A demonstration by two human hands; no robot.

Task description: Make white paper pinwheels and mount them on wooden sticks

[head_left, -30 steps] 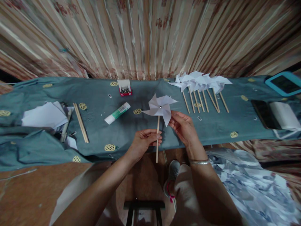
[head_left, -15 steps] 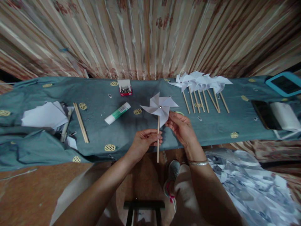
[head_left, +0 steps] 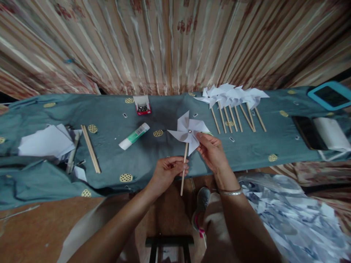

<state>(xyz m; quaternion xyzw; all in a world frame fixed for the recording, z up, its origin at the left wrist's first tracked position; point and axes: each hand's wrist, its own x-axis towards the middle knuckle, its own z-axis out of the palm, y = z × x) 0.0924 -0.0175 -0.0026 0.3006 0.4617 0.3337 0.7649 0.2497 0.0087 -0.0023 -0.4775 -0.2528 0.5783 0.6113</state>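
A white paper pinwheel (head_left: 184,134) on a wooden stick is held up over the near edge of the table, a silver pin at its centre. My left hand (head_left: 168,172) is closed, pinching the stick below the blades. With fingers closed, my right hand (head_left: 213,150) grips a blade on the pinwheel's right side; its fingertips are partly hidden behind the paper. Beyond them, at the back right, several finished-looking pinwheels (head_left: 233,96) lie overlapping in a row, sticks toward me.
A glue stick (head_left: 134,136) and an open red box of pins (head_left: 143,106) lie left of centre. Farther left are wooden sticks (head_left: 91,149) and a stack of paper (head_left: 46,142). A blue-framed tablet (head_left: 330,95) and a dark phone (head_left: 309,132) are at right. Paper scraps (head_left: 293,212) fill a bag below.
The pinwheel has tilted, its head leaning right and the stick's lower end shifting left. My right fingers have moved closer to its centre. The view has shifted slightly.
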